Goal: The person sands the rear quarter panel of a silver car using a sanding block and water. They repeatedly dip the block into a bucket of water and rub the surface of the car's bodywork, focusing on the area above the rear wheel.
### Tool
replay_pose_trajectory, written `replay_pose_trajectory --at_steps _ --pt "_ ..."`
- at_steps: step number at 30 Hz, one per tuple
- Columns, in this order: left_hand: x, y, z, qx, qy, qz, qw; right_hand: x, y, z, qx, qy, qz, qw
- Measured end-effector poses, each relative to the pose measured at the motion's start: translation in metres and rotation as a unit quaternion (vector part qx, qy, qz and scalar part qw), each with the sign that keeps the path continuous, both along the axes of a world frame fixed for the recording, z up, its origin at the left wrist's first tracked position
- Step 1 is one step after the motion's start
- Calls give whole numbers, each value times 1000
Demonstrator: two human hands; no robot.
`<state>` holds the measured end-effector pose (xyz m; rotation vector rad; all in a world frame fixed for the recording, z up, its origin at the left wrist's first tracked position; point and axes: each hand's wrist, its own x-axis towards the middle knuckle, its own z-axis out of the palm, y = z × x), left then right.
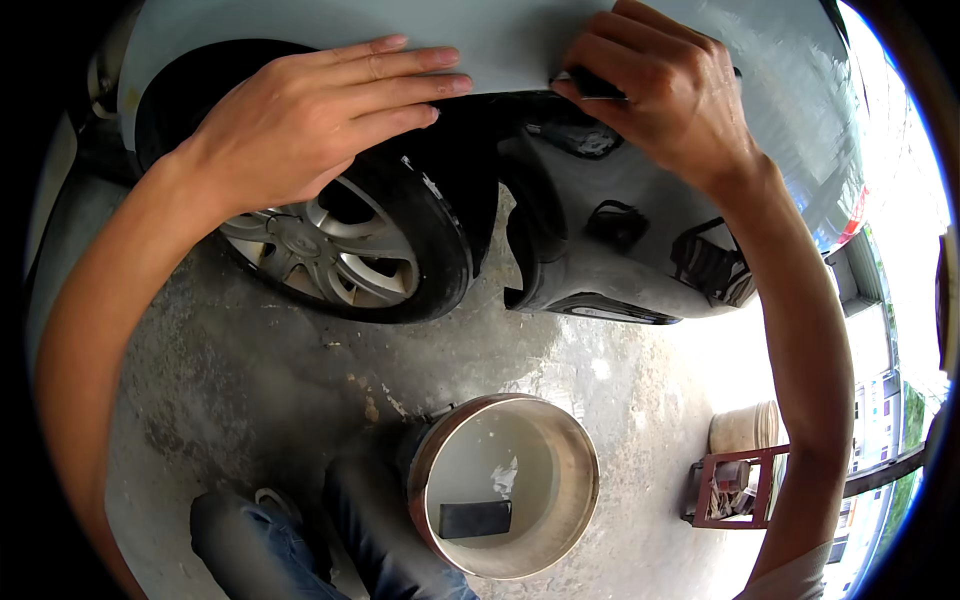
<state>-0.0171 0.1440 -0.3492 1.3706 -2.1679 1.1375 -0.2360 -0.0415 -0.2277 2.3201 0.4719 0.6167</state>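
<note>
My left hand point(300, 120) lies with its fingers stretched out on the light grey body panel point(500, 50) of a car, just above the wheel arch. My right hand point(650, 85) is closed around a thin, dark, flat piece point(592, 84) and presses it to the panel's lower edge. Most of that piece is hidden under the fingers, and its kind cannot be made out. Below my left hand is the car wheel point(300, 240), a black tyre with a silver spoked rim. The glossy black bumper point(630, 230) sits under my right hand.
A round bucket point(590, 490) of cloudy water stands on the concrete floor point(300, 380), with a dark rectangular block point(475, 519) in it. My legs point(270, 545) are left of it. Farther right are a pale tub point(745, 428) and a reddish-brown frame point(708, 490).
</note>
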Motion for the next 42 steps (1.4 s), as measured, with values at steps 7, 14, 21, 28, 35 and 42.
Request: replay_pose_trajectory --at_steps 7,14,21,28,35,42 --pt "0 5 3 8 -3 -1 1000 6 10 -6 25 3 13 1000" --pt "-4 1 2 0 0 3 1000 14 19 -16 6 -3 2 1000" --pt "-4 0 7 8 -25 8 1000 -6 5 -4 -31 -2 -1 1000" --pt "-1 1 4 14 -5 -6 1000 -19 -12 -1 -1 -23 13 1000" --pt "-4 5 7 24 -21 19 999 13 7 -15 -19 -24 42 999" --pt "1 4 4 25 -15 -2 1000 -14 9 5 21 11 -84 996"
